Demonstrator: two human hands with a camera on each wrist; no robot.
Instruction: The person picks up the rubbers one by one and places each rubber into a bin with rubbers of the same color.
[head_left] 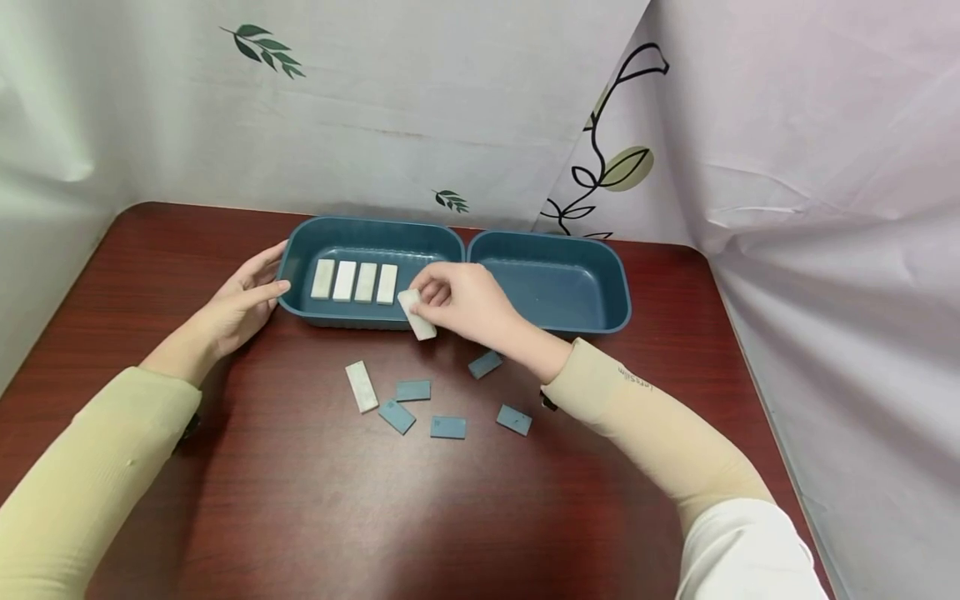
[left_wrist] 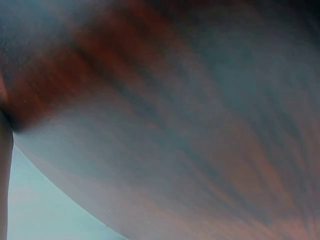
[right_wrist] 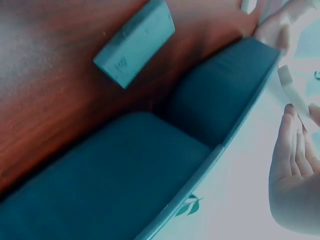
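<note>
My right hand [head_left: 472, 302] pinches a white rectangular tile [head_left: 417, 315] between thumb and fingers, tilted over the front rim of the left blue bin [head_left: 375, 227]. In the right wrist view the same tile [right_wrist: 292, 95] shows at the fingertips. Inside that bin, several white tiles [head_left: 365, 282] lie side by side in a row. At the bin's left end rests my left hand [head_left: 243, 300], fingers extended along the outer wall and thumb at the rim. Another white tile [head_left: 362, 387] lies on the table in front. The left wrist view is blurred and shows no hand clearly.
A second blue bin [head_left: 547, 321] stands against the right end of the first. Several blue-grey tiles [head_left: 447, 427] lie scattered on the dark red wooden table [head_left: 315, 500]. Behind the bins hangs a pale curtain [head_left: 375, 108] with leaf prints.
</note>
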